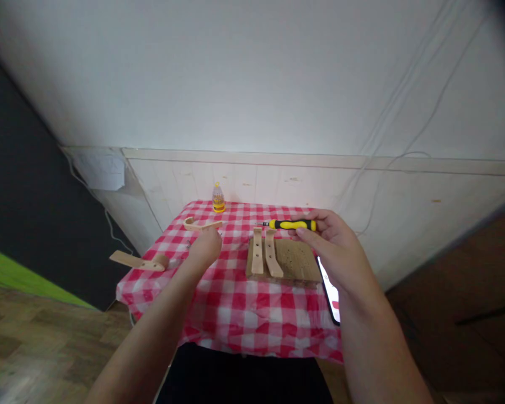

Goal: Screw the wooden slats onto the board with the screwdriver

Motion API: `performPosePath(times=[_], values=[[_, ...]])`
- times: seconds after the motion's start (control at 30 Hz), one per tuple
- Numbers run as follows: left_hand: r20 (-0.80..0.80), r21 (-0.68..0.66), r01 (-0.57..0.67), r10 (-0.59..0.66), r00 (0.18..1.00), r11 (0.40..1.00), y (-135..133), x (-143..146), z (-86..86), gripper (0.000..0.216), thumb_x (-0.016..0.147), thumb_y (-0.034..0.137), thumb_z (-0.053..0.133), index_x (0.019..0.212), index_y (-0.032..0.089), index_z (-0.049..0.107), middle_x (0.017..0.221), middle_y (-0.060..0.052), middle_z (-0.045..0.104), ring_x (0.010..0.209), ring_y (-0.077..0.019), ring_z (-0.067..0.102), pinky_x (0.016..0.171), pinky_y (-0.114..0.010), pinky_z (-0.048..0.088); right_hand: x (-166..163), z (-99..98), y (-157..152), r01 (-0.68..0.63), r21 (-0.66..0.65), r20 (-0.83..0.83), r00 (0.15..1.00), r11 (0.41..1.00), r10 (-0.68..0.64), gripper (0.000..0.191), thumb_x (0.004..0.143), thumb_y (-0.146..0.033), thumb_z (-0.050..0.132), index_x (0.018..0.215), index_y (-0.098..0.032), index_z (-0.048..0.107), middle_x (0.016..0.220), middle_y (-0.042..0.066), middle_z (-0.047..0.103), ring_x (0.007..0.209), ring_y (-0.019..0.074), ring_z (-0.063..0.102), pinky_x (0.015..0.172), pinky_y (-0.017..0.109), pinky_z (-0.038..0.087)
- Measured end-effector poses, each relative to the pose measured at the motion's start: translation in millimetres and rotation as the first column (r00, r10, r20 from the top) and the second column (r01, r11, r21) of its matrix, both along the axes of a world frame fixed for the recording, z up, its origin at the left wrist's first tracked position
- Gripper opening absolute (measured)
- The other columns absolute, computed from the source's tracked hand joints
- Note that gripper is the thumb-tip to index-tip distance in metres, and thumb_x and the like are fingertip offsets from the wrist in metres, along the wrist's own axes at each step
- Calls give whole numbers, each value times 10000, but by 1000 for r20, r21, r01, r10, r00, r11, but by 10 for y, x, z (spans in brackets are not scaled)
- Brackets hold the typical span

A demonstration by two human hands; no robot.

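My right hand (335, 233) grips a yellow and black screwdriver (292, 225), its tip pointing left above the wooden block. My left hand (208, 245) is closed, fingertips turned away from me; a tiny bit of something shows at its far edge, too small to name. Just beyond it lies a wooden hook (200, 225) with a curled end. On the brown wooden block (297, 261), marked with several small holes, two bent wooden pieces (257, 255) with screw holes lie side by side.
A red and white checked cloth (231, 303) covers the small table. Another curved wooden piece (138, 262) overhangs its left edge. A clear bottle with a yellow base (218, 199) stands at the back near the wall. A lit phone (330, 292) lies along the right edge.
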State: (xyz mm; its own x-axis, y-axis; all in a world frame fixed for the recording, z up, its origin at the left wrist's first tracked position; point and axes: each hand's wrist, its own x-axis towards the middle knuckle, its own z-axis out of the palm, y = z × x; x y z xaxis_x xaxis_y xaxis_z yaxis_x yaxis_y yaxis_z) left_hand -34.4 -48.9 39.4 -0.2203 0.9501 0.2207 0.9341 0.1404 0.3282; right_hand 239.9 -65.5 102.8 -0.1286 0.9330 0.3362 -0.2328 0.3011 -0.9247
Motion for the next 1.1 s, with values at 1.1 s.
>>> performPosePath(times=[1.1], values=[[244, -15, 608, -587, 772, 794, 315, 785, 88, 254, 970, 233, 459, 990, 192, 710, 973, -52, 729, 902, -180, 651, 808, -304, 500, 332, -434, 812, 19, 36, 99, 995, 999, -23, 195, 780, -223, 759, 944, -250, 657, 950, -6, 749, 819, 117, 707, 699, 236, 586]])
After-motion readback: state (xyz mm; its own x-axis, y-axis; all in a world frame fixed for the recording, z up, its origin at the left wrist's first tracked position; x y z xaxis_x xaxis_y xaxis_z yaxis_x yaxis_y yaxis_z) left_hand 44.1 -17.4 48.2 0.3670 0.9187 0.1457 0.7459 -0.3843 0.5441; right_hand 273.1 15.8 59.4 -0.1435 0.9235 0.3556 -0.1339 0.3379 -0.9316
